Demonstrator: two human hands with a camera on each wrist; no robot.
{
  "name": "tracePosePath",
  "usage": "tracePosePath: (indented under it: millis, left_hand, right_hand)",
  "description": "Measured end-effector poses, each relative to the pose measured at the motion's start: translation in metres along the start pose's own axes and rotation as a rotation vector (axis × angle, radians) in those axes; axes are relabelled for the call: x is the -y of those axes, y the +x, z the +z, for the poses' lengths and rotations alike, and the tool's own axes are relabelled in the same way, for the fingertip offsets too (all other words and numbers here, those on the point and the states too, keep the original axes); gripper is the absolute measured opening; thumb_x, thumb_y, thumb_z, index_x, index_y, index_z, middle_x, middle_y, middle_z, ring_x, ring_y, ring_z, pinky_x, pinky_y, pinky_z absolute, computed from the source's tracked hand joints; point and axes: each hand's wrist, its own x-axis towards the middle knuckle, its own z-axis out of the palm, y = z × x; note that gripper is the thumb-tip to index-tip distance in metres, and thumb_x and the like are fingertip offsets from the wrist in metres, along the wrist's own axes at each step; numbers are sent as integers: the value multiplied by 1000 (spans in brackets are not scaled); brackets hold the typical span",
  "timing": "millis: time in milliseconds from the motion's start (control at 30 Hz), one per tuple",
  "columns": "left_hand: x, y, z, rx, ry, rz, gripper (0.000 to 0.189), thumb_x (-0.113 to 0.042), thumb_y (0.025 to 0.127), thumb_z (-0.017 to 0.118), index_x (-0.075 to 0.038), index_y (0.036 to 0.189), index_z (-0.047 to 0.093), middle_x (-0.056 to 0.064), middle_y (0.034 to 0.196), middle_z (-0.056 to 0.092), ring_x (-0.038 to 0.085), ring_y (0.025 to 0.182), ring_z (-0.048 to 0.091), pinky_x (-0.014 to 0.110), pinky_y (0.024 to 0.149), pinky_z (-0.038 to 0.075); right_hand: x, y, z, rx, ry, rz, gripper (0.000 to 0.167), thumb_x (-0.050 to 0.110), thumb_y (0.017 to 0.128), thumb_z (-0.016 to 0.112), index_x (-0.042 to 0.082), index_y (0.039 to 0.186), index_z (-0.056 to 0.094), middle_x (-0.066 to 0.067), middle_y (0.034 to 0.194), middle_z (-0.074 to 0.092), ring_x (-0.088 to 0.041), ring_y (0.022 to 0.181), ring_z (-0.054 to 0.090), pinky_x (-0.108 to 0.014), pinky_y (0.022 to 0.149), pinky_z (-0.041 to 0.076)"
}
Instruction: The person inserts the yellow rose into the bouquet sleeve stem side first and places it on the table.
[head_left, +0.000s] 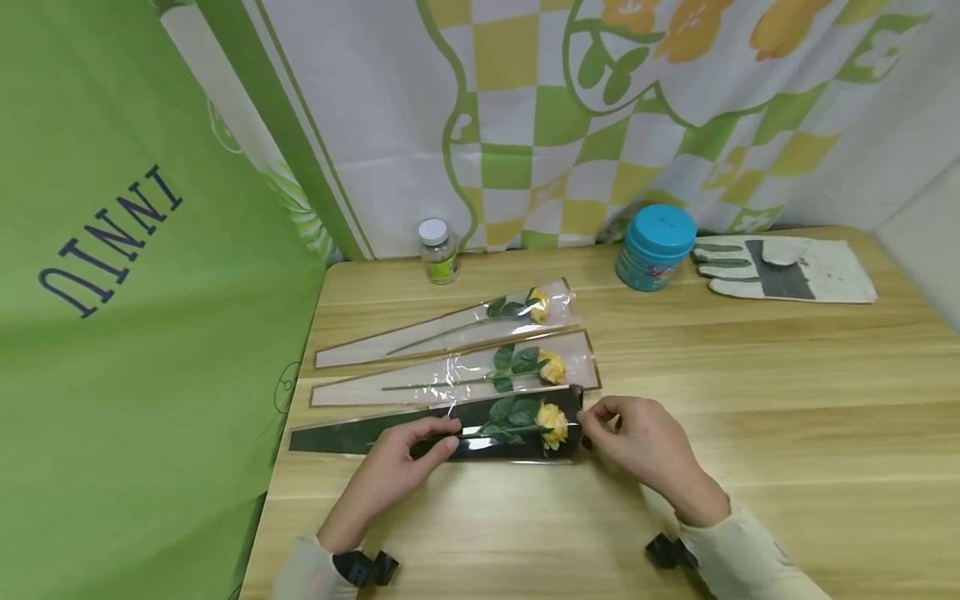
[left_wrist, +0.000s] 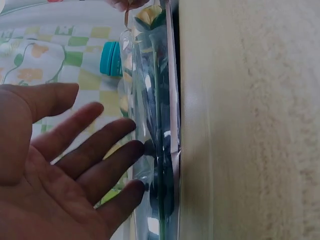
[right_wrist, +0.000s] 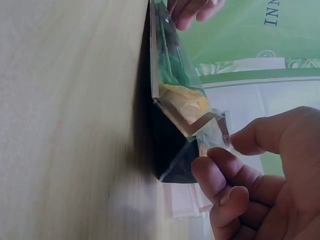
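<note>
A black flower sleeve point(head_left: 330, 437) with a clear front lies nearest me on the table in the head view. Inside it is a yellow rose point(head_left: 552, 425) with green leaves and a long stem. My right hand point(head_left: 645, 437) pinches the clear film at the wide, open end, between thumb and forefinger, as the right wrist view also shows. The left hand point(head_left: 401, 462) rests loosely over the sleeve's middle. In the left wrist view its fingertips point(left_wrist: 131, 125) lie against the film with the fingers spread.
Two pale sleeves, a middle one point(head_left: 360, 394) and a far one point(head_left: 360, 357), each hold a yellow rose. At the back stand a small white-capped jar point(head_left: 438, 252) and a blue-lidded tub point(head_left: 656, 248), with white-grey gloves point(head_left: 783, 268) to their right. A patterned curtain point(head_left: 510, 167) hangs behind the table.
</note>
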Motion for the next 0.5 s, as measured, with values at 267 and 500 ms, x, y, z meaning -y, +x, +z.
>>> tracePosePath:
  millis: [267,500]
  left_hand:
    - [1,-4,0,97,-39,12,39,-42,101,64,-16,130,70,4,141,59,23,137,47,57,114,37]
    - [7,-3,1,157,12,28,35,-36,104,61,-17,131,69,1,137,62,26,134,50,55,111,42]
  right_hand:
    - [-3,-1,-6,15,-18,1,14,24,93,71,13,90,79,10,62,61,-9,45,46,-25,39,37]
    - [-9,-4,-11,28,-20,8,17,26,95,70,13,91,80,10,70,65,-10,50,48,-28,45,42]
